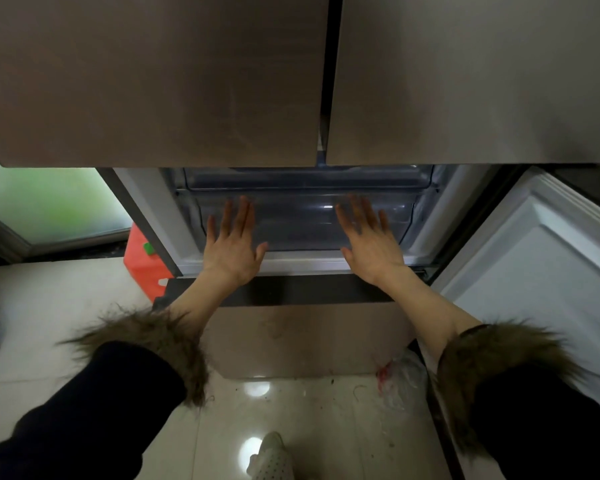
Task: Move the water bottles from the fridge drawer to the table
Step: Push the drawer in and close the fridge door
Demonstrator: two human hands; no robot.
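while flat against the clear fridge drawer (305, 220) front, left hand (234, 244) and right hand (369, 242) with fingers straight and spread, forearms stretched forward, palms down; no bottles discernible in view.

We see two brown, brushed-looking fridge doors (153, 77) filling twelve o'clock, a dark gap between them. Below sits a clear, grey-tinted drawer (302, 220) in a white frame. At three o'clock the open door's lining (548, 244) is plain white. At nine o'clock a frosted window (49, 202) glows pale green, and beside it lies an orange-red bag (142, 268) with a small green patch. Our sleeves (94, 403) are black with shaggy brown fur cuffs. The floor (291, 427) at six o'clock is glossy cream tile, speckled with dark crumbs; a white slipper (271, 459) carries small dots.
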